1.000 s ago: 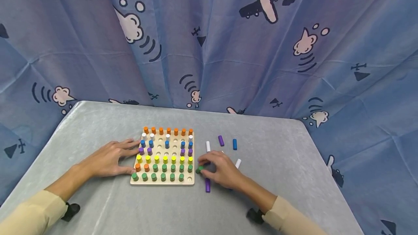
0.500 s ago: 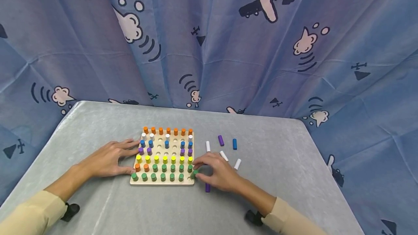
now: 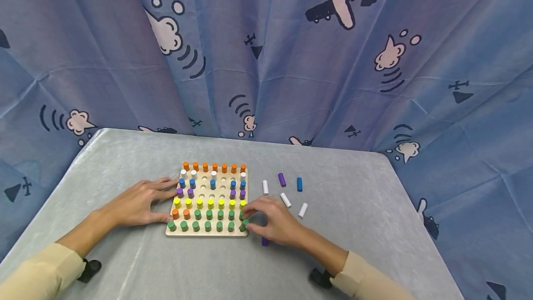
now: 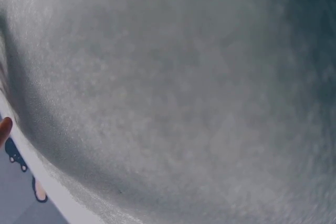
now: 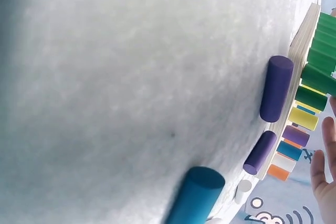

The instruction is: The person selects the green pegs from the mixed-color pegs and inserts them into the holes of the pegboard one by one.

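Note:
A wooden pegboard stands on the table with rows of coloured pegs upright in it. At its near right corner my right hand pinches a green peg between thumb and fingers. The peg leans slightly in the right wrist view, over the corner hole; how deep it sits is hidden. My left hand rests along the board's left edge, fingers spread and touching the side. Several holes in the board's white, blue and purple rows have no peg. Only a fingertip shows in the left wrist view.
Right of the board lie loose pegs: a blue one, a purple one and several white ones. Another purple peg is partly behind my right hand. A patterned blue curtain hangs behind the grey table.
My right hand has moved left with the green peg, from beside the board to over the near right corner hole. The left hand has stayed in place.

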The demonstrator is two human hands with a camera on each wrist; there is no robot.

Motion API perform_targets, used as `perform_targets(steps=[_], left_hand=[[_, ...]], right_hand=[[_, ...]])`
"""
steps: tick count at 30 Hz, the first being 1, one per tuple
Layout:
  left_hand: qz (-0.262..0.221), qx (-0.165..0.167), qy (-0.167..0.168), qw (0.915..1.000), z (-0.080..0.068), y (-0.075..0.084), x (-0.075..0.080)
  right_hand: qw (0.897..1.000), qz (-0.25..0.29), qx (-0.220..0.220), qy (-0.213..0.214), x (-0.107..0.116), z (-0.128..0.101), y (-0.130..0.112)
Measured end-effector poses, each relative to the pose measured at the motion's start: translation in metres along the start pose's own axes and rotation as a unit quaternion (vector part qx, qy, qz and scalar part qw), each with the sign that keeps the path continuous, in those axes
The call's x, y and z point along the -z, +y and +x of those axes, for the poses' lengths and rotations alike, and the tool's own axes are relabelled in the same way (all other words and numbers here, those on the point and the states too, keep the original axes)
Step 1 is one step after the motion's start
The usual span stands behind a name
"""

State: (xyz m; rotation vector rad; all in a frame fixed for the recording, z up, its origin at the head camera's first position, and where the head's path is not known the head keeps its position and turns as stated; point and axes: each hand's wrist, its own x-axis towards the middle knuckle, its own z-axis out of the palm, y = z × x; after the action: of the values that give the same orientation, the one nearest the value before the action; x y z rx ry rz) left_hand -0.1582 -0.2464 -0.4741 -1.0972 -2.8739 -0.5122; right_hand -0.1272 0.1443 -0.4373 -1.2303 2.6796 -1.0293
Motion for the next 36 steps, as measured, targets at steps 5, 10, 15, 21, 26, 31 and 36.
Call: perform_targets(steps=[5, 10, 15, 21, 26, 31, 36], left_hand=[[-0.001, 0.004, -0.005, 1.0000, 0.000, 0.000, 0.001], [-0.003, 0.008, -0.008, 0.9999, 0.000, 0.001, 0.001], [-0.002, 0.007, -0.010, 0.9999, 0.001, 0.001, 0.002], [0.001, 0.003, -0.008, 1.0000, 0.000, 0.000, 0.001], [0.000, 0.001, -0.005, 1.0000, 0.001, 0.001, 0.001], [-0.002, -0.002, -0.002, 1.0000, 0.001, 0.002, 0.002], [-0.001, -0.001, -0.002, 1.0000, 0.000, 0.003, 0.001]], right_hand=[[1.000, -0.005, -0.003, -0.006, -0.002, 0.002, 0.000], [1.000, -0.010, -0.010, -0.012, -0.002, 0.002, -0.002], [1.000, -0.012, -0.017, -0.017, -0.001, 0.003, -0.002], [1.000, -0.008, -0.013, -0.015, -0.001, 0.001, -0.001], [1.000, -0.018, -0.017, -0.018, -0.001, 0.001, -0.002], [1.000, -0.015, -0.020, -0.015, 0.002, 0.001, -0.001], [1.000, -0.023, -0.016, -0.001, 0.011, -0.004, 0.005]])
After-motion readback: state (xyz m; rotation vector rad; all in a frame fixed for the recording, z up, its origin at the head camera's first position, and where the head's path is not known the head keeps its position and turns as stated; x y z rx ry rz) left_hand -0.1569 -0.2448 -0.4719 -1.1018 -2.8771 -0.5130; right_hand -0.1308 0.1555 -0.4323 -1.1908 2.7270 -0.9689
